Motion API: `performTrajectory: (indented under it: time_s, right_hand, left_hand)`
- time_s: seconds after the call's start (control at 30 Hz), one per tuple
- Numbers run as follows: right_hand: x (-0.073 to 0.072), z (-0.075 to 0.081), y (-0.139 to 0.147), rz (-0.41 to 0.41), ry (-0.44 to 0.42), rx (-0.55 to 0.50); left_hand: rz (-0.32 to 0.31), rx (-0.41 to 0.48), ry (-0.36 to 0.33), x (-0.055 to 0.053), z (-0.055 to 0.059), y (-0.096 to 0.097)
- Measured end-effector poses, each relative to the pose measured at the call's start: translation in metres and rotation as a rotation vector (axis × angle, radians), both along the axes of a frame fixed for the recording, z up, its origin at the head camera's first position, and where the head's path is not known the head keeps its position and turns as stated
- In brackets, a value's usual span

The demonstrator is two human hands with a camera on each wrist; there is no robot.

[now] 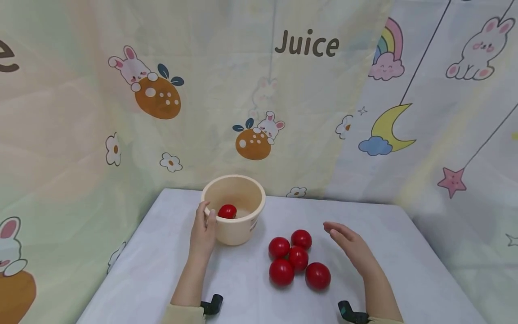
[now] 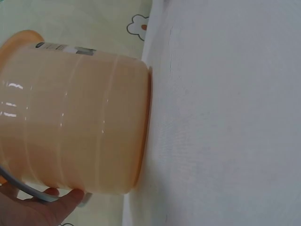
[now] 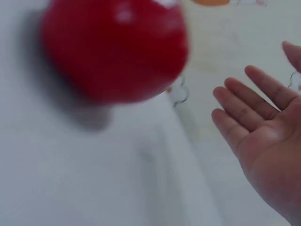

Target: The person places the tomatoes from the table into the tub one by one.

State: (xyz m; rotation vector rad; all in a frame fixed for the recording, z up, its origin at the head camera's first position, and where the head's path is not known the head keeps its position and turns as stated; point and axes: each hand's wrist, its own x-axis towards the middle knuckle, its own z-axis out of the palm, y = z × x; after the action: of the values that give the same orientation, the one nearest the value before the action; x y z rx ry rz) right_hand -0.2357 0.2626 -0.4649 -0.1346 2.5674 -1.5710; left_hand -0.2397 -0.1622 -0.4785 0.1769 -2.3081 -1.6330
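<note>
In the head view, the left hand (image 1: 203, 236) grips the left rim of a cream bucket (image 1: 236, 231) near centre, one red ball (image 1: 227, 211) inside, while the right hand (image 1: 356, 252), right of centre, is empty with fingers extended near five red balls (image 1: 298, 258) on the white surface (image 1: 413, 265). The left wrist view puts thumb and grey handle (image 2: 23, 188) at lower left, against the bucket; the right wrist view shows the open palm at right, apart from a blurred red ball at upper left.

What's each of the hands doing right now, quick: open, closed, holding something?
Left hand: closed, holding the cream bucket.
Right hand: open, holding nothing.
</note>
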Motion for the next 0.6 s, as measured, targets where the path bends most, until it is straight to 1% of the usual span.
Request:
performTrajectory:
  time_s: [0.1, 0.17, 0.23, 0.27, 0.33, 0.4, 0.5, 0.6]
  right_hand:
    - [0.005, -0.028, 0.011, 0.007, -0.031, -0.177]
    - [0.007, -0.041, 0.014, 0.011, -0.051, -0.276]
    - [0.008, -0.051, 0.016, -0.013, -0.065, -0.333]
    - [0.008, -0.054, 0.017, -0.026, -0.071, -0.355]
    - [0.008, -0.059, 0.017, -0.048, -0.085, -0.365]
    - [0.007, -0.063, 0.017, -0.065, -0.089, -0.371]
    - [0.005, -0.066, 0.018, -0.057, -0.100, -0.401]
    - [0.005, -0.069, 0.019, -0.054, -0.099, -0.455]
  left_hand:
    - [0.000, -0.003, 0.023, 0.000, 0.000, 0.001]
    - [0.003, -0.007, 0.026, 0.000, 0.000, 0.001]
    - [0.006, -0.011, 0.022, 0.001, 0.001, 0.002]
    - [0.012, -0.016, 0.012, 0.001, 0.001, 0.003]
    - [0.026, -0.030, -0.004, 0.001, 0.002, 0.003]
    - [0.033, -0.039, -0.005, 0.001, 0.002, 0.004]
    - [0.038, -0.050, -0.016, 0.002, 0.004, 0.004]
    - [0.032, -0.061, -0.023, 0.003, 0.006, 0.003]
